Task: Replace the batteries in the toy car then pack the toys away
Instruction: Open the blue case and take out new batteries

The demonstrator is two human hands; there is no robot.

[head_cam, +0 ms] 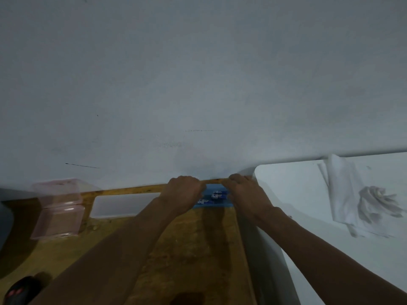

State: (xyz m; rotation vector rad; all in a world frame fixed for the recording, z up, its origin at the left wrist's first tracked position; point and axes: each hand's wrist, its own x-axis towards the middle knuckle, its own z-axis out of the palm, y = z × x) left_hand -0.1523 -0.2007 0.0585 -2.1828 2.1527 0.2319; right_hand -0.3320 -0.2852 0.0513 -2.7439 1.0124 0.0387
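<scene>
A blue pack of batteries (214, 197) with white and blue labels lies at the far edge of the wooden table (193, 243), against the wall. My left hand (181, 191) grips its left end and my right hand (244, 191) grips its right end, both with fingers curled over it. A black object with red buttons (19, 290), perhaps a remote or the toy car, shows at the bottom left corner, partly cut off.
A clear pink plastic box (58, 209) stands at the left of the table. A white surface (308, 205) on the right holds a crumpled white cloth (361, 199). A pale wall (198, 84) fills the upper view.
</scene>
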